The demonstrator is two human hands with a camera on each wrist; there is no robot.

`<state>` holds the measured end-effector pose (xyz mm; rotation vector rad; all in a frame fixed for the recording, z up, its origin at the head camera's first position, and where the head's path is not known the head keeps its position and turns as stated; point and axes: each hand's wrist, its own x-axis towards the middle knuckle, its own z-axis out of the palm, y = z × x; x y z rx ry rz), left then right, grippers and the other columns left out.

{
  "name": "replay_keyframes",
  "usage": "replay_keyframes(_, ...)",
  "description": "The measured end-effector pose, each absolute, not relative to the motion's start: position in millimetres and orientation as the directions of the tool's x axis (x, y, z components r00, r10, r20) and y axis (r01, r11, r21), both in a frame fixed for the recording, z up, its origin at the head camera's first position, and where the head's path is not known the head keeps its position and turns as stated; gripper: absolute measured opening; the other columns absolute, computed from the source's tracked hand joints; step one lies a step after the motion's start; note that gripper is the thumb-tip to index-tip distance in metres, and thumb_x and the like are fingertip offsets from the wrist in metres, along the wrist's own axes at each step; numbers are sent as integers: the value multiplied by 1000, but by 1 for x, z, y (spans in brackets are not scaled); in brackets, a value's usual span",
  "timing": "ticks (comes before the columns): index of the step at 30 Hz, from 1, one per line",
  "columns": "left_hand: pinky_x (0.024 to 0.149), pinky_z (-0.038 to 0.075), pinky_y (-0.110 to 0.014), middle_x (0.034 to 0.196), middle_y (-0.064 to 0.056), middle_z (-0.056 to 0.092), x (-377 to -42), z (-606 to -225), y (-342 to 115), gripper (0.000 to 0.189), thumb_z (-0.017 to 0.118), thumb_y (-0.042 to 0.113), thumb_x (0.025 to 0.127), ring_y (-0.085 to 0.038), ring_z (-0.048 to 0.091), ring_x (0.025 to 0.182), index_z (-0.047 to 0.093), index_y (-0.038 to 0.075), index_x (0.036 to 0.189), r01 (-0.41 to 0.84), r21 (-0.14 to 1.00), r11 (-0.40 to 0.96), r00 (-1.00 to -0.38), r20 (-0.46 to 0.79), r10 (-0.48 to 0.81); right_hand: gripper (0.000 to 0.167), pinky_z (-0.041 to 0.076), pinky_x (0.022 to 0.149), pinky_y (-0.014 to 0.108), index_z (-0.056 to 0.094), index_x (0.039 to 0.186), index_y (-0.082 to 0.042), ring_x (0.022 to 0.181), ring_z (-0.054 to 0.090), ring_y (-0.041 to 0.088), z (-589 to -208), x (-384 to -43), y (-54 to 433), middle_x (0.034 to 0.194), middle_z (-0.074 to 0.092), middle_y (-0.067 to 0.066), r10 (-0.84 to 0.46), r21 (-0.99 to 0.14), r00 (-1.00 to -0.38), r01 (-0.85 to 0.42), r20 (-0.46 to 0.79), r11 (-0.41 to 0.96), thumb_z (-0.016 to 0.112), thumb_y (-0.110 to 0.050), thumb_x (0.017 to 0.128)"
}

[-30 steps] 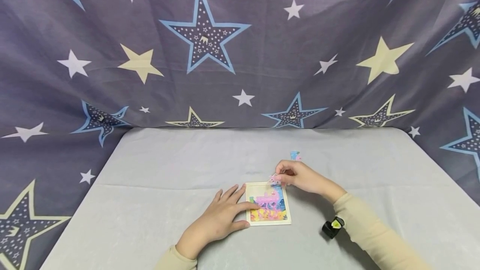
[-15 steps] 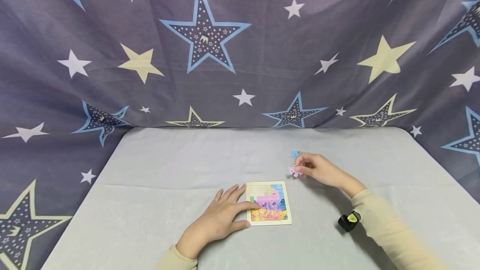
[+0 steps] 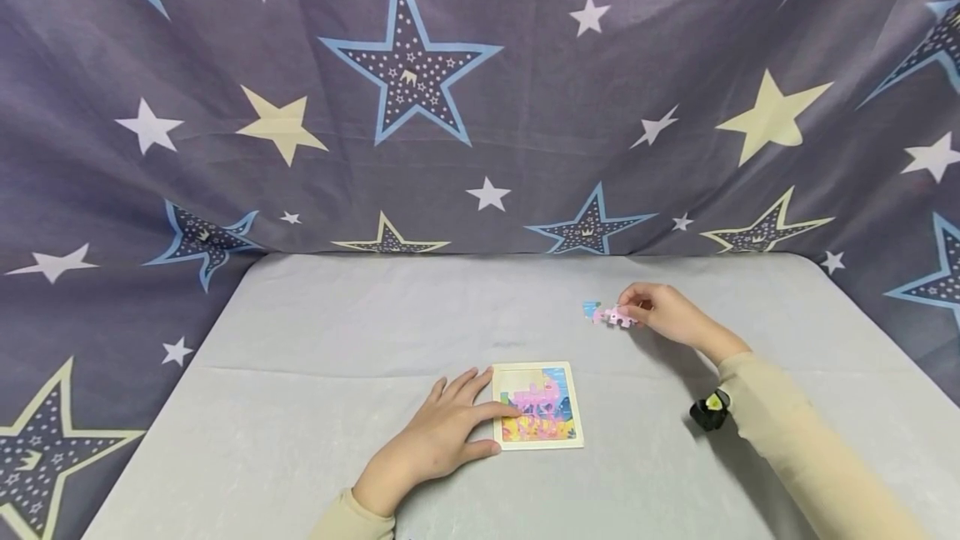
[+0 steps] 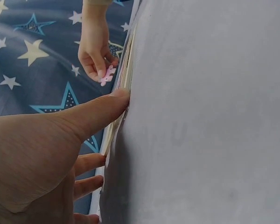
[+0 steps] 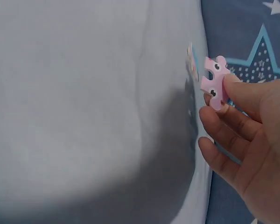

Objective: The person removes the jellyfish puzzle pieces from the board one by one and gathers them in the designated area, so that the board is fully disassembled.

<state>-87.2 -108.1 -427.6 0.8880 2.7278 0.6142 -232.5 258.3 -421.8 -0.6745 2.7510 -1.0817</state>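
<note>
A square jigsaw puzzle in a cream frame [image 3: 577,415] lies on the table, its picture pink, blue and yellow with a bare pale patch at the upper left. My left hand [image 3: 438,433] rests on the frame's left side, fingers spread and one finger reaching onto the picture. Between thumb and fingers, my right hand [image 3: 670,315] pinches a pink puzzle piece [image 5: 215,85] printed with black-and-white eyes. That piece is held close beside a loose blue-and-pink puzzle piece [image 3: 591,308] beyond the frame. In the left wrist view the thumb [image 4: 100,108] presses the frame's edge.
Grey cloth [image 3: 300,407] covers the table, with a slight crease running across it. Behind the table hangs a dark curtain [image 3: 517,123] printed with stars. A black wrist device [image 3: 708,411] hangs at the right sleeve.
My right hand has moved away from the puzzle frame, to the right and back, carrying the pink puzzle piece beside the loose one. My left hand has stayed on the frame.
</note>
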Motion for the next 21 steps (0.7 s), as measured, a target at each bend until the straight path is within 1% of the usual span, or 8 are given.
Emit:
replay_keyframes(4,110,21,-69,159,-13,30,-88,-428,-108,45,71,36,91,-39,26,145,59,38,134,513,448,732,-796,-71,601,4,53,69,29,68,93,1,75,62,16,-425,-241,261,84,69,5,-431,-640,-901,-363,55,677,66,-3,92)
replay_keyframes(8,110,21,-69,159,-13,30,-88,-428,-109,45,71,36,91,-38,26,145,59,39,134,514,450,730,-793,-74,604,6,53,74,35,68,92,0,76,62,15,-428,-247,262,83,69,2,-432,-608,-900,-374,56,700,67,-6,93)
replay_keyframes(15,111,20,-68,159,-13,30,-87,-429,-108,45,71,37,91,-38,25,145,59,40,134,511,448,733,-797,-72,600,4,52,83,48,71,92,-3,80,65,19,-430,-251,259,85,71,2,-434,-526,-898,-402,68,750,70,-7,91)
replay_keyframes(17,111,20,-68,159,-12,30,-87,-429,-109,45,71,37,90,-38,25,145,59,40,133,509,450,733,-798,-72,598,4,51,84,49,72,92,-4,82,66,21,-430,-252,259,86,71,3,-429,-500,-900,-404,71,766,71,-8,90)
replay_keyframes(21,111,20,-69,159,-12,30,-86,-429,-109,45,71,36,90,-38,25,145,59,41,133,508,454,732,-798,-72,599,4,52,82,48,74,91,-6,82,65,21,-429,-253,257,87,70,3,-422,-464,-904,-405,74,787,73,-8,89)
